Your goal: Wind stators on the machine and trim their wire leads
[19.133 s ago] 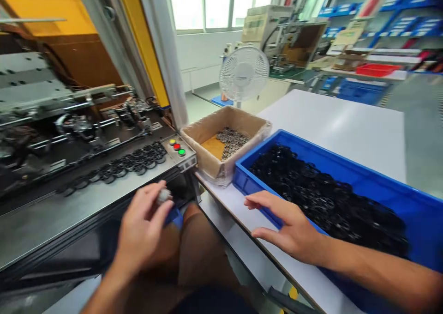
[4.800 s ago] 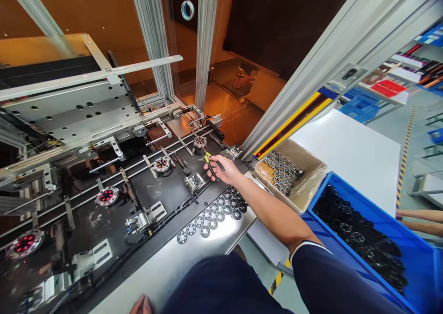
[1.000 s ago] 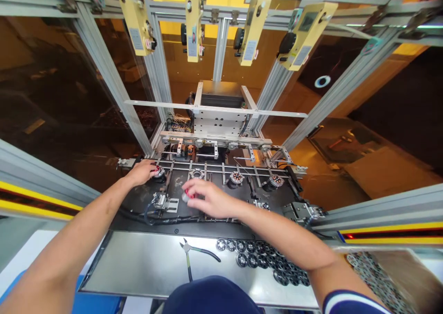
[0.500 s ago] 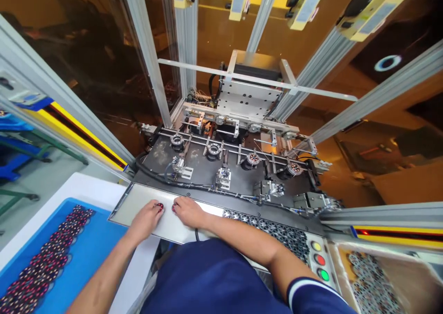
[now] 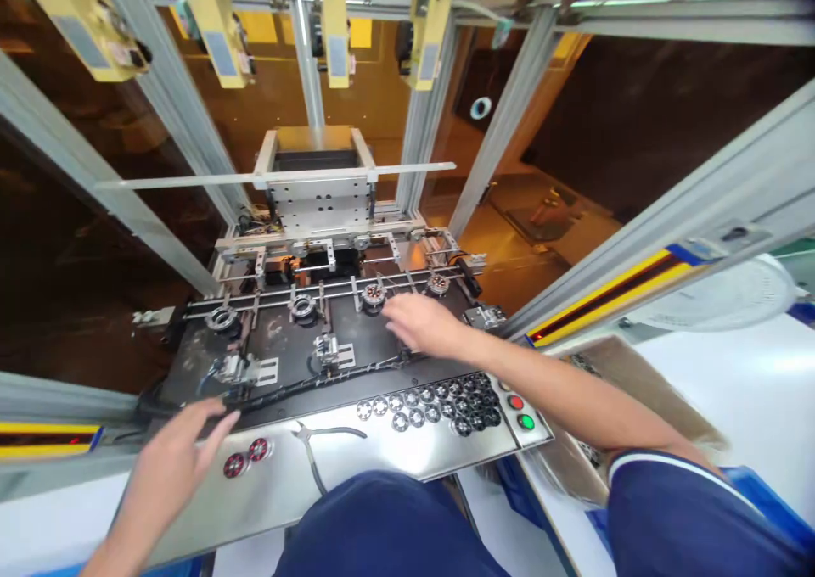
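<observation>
My left hand (image 5: 182,450) hovers over the left part of the steel ledge (image 5: 286,492), fingers apart and holding nothing. Just right of it, two red-and-black round parts (image 5: 245,458) lie side by side on the ledge. My right hand (image 5: 420,322) reaches over the black machine plate (image 5: 362,339), beside the third round fixture (image 5: 373,297), which bears a part with copper-coloured spots. Its fingers are bent downward, and their tips are too blurred to show whether they hold anything. A pair of pliers (image 5: 306,434) lies on the ledge between the hands.
Several black-and-silver round parts (image 5: 447,409) lie on the ledge's right side, near red and green buttons (image 5: 520,411). Two more fixtures (image 5: 261,314) stand at left, another (image 5: 438,284) at right. Metal posts and yellow light barriers (image 5: 604,297) flank the station.
The view has swung right. Both hands have parted; the two red-and-black parts they held now lie on the ledge. My right hand has moved to the fixtures. The pliers have come into view.
</observation>
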{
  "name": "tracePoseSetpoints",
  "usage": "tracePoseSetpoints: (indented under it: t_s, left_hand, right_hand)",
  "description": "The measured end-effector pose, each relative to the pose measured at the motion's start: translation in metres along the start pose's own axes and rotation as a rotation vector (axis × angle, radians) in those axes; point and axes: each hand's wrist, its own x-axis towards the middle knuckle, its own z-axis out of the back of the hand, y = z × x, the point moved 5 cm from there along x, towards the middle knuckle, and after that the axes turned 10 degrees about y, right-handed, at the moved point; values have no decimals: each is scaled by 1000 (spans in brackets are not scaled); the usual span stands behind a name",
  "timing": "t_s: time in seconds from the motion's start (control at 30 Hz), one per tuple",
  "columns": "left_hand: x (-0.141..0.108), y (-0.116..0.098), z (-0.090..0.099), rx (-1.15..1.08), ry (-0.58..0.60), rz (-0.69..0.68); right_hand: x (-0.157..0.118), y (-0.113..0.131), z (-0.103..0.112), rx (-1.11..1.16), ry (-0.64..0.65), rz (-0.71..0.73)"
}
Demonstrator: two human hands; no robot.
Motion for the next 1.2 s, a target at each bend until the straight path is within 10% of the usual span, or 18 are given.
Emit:
tracePoseSetpoints:
  t_s: [0.13, 0.33, 0.6, 1.2]
  left_hand:
    - [138, -41, 0, 27, 78, -156]
    - [274, -120, -95, 100, 344, -433]
    - [286, -126, -154, 126, 508, -493]
    - [299, -118, -174, -27, 646, -488]
  right_hand:
    - [-25, -119, 25, -75, 90, -324]
    - [-37, -180, -3, -74, 218, -495]
    - [-28, -201, -32, -23, 230, -467]
    - [-19, -208, -43, 9, 357, -443]
